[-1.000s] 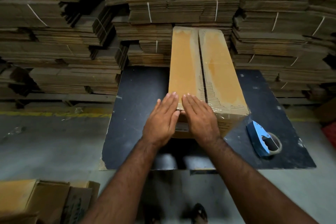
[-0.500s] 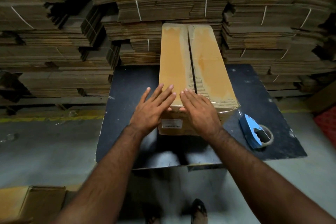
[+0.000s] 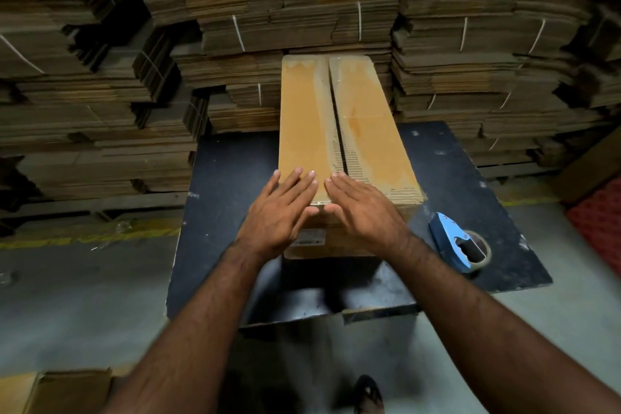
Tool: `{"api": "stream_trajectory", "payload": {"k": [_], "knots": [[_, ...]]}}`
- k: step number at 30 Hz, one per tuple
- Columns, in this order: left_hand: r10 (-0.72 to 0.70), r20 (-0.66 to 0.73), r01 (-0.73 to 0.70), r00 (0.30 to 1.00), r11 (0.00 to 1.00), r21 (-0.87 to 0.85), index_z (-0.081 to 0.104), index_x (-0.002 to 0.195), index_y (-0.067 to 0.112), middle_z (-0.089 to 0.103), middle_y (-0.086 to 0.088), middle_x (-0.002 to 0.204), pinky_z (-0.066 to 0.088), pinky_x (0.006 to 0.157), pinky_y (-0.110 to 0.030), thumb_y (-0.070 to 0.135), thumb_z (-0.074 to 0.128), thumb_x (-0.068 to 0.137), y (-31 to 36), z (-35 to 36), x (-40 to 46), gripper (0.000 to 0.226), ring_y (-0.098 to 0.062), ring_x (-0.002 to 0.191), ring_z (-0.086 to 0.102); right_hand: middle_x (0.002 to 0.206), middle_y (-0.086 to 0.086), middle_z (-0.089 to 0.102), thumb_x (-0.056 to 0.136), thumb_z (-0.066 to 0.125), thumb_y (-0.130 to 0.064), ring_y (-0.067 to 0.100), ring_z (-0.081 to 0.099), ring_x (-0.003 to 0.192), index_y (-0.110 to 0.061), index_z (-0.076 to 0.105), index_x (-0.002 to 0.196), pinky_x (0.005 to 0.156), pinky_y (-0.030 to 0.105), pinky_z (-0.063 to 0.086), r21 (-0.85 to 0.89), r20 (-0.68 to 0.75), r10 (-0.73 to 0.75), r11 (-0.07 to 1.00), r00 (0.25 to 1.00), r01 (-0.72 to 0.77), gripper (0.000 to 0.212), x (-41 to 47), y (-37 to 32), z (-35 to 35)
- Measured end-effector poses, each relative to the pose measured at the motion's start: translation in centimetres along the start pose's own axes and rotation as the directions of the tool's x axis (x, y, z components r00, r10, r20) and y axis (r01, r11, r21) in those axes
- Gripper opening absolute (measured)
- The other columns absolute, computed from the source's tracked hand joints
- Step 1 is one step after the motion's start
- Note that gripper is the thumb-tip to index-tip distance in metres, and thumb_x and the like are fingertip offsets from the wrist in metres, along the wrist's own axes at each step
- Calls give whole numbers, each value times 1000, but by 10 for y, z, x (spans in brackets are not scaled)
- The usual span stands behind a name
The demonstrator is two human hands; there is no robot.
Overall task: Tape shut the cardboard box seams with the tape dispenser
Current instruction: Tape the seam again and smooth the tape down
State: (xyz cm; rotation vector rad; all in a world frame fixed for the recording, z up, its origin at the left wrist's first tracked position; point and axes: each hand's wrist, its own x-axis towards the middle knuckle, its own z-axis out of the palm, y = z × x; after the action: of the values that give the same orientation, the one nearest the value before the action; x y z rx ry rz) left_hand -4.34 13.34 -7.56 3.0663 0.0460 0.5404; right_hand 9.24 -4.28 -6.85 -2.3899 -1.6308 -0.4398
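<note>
Cardboard box (image 3: 342, 131): long, narrow, lying lengthwise on the dark tabletop (image 3: 228, 198), near end toward the person, far end against the stacks. Top flaps closed; centre seam (image 3: 334, 118) runs near to far, with a glossy strip of clear tape showing along it. A white label (image 3: 307, 241) sits on the near end face, partly hidden by the left hand.

Left hand (image 3: 279, 215): fingers straight and spread, laid flat over the near top edge of the box, left of the seam; holds nothing. Right hand (image 3: 364, 212): fingers straight and together, flat on the near top edge, right of the seam; holds nothing. The two thumbs nearly meet at the box's near edge.

Tape dispenser (image 3: 458, 245): blue, with tape roll, lying on the tabletop near the box's near right corner, apart from both hands.

Surroundings: bundled stacks of flattened cardboard (image 3: 302, 10) fill the far side, left to right. Grey concrete floor (image 3: 74, 296) with a yellow line at left. A folded carton (image 3: 57, 390) lies at near left. One sandalled foot (image 3: 368, 393) shows at the bottom edge.
</note>
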Motion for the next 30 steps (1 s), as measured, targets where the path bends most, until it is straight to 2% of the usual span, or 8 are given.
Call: {"api": "stream_trajectory", "payload": {"k": [3, 9, 14, 16, 18, 23, 27, 30], "knots": [[-71, -25, 70, 997, 997, -20, 45, 150, 12, 42, -7, 157, 15, 122, -40, 45, 22, 107, 3, 6, 1, 59, -23, 148, 33, 138, 12, 60, 103, 33, -46, 26, 55, 129, -7, 59, 136, 105, 41, 46, -63, -46, 25, 998, 999, -28, 57, -7, 5, 5], [37, -71, -32, 997, 998, 63, 41, 152, 9, 36, -9, 160, 19, 123, -46, 37, 38, 104, -1, 7, -7, 56, -26, 150, 28, 145, 13, 53, 102, 36, -42, 26, 49, 135, -10, 52, 142, 111, 41, 40, -34, 16, -59, 998, 998, 60, 54, -15, 11, 0], [-84, -189, 68, 978, 994, -88, 56, 140, 4, 53, -12, 147, 29, 117, -43, 32, 36, 105, 37, 11, 8, 49, -27, 139, 48, 135, 15, 61, 103, 33, -39, 28, 57, 127, -3, 61, 133, 108, 40, 39, -28, -110, 171, 984, 979, -175, 54, -20, 10, -11], [-160, -205, 148, 966, 986, -74, 59, 138, 4, 57, -12, 144, 32, 114, -43, 32, 38, 103, 41, 17, 12, 49, -27, 135, 52, 136, 14, 61, 103, 36, -39, 27, 56, 128, -3, 61, 133, 109, 40, 38, -35, -122, 183, 981, 975, -189, 53, -23, 12, -2], [-167, -203, 165, 965, 986, -26, 58, 139, 6, 56, -11, 145, 36, 113, -44, 35, 38, 103, 38, 23, 10, 50, -27, 136, 51, 139, 12, 59, 104, 41, -39, 25, 55, 130, -5, 59, 136, 111, 39, 36, -38, -115, 154, 987, 981, -159, 50, -28, 17, 6], [6, -236, 21, 972, 993, 113, 56, 140, 6, 54, -12, 147, 32, 115, -42, 29, 48, 103, 27, 24, 1, 45, -30, 136, 51, 143, 12, 55, 107, 33, -43, 24, 51, 134, -7, 54, 141, 113, 38, 34, -76, -19, 78, 994, 997, -79, 53, -31, 20, 1], [-83, -170, 84, 982, 996, 1, 52, 144, 7, 50, -10, 151, 25, 119, -42, 31, 41, 104, 45, 15, 5, 48, -27, 141, 45, 147, 12, 51, 105, 30, -44, 25, 46, 137, -8, 52, 143, 115, 40, 31, 22, 44, 184, 983, 982, -185, 57, -30, 15, -11], [-120, -151, 111, 981, 992, -64, 58, 140, 10, 56, -9, 146, 33, 116, -42, 28, 40, 102, 56, 15, 11, 46, -26, 137, 50, 141, 15, 57, 104, 33, -40, 28, 51, 133, -3, 57, 137, 111, 44, 39, 42, 30, 242, 969, 970, -243, 55, -32, 11, -10]]}}
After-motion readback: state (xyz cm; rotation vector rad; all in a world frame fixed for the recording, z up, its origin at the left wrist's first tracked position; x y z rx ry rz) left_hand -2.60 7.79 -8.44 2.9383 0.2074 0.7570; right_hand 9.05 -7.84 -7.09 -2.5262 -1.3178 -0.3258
